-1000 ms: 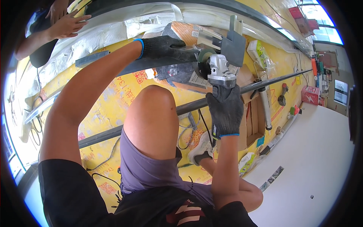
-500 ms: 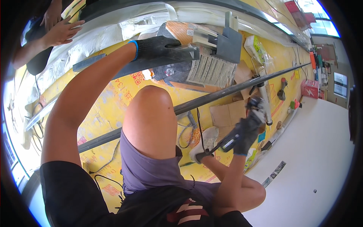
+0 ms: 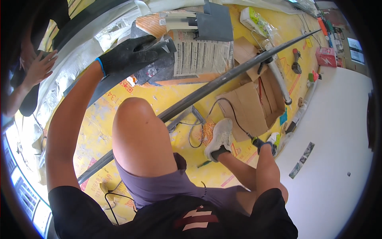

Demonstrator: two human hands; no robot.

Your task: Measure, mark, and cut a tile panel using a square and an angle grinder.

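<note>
My left hand [image 3: 131, 53], in a black glove, is stretched forward and clasps the upper end of a long grey flat strip [image 3: 111, 81] that runs down to the left. Beside it lie a torn printed sack [image 3: 199, 55] and a grey angled sheet piece [image 3: 217, 24]. My right hand [image 3: 263, 145], also in a black glove, is down near the floor beside my white shoe [image 3: 221, 137]. It grips an angle grinder [image 3: 274, 138] that my forearm mostly hides. The grinder's black cable [image 3: 230, 109] loops over the cardboard [image 3: 250, 107]. My bare knee [image 3: 137, 131] is raised between my arms.
A long dark pipe [image 3: 223, 81] crosses the yellow floor covering [image 3: 175, 97] diagonally. A white curved pipe [image 3: 278, 79], a red box [image 3: 328, 55] and small tools lie at the far right. Another person's hand [image 3: 39, 67] rests at the left. A white floor panel [image 3: 338, 159] lies to the right.
My right hand has come down from the raised workpiece to the floor by my shoe, taking the angle grinder with it. My left hand stays on the grey strip.
</note>
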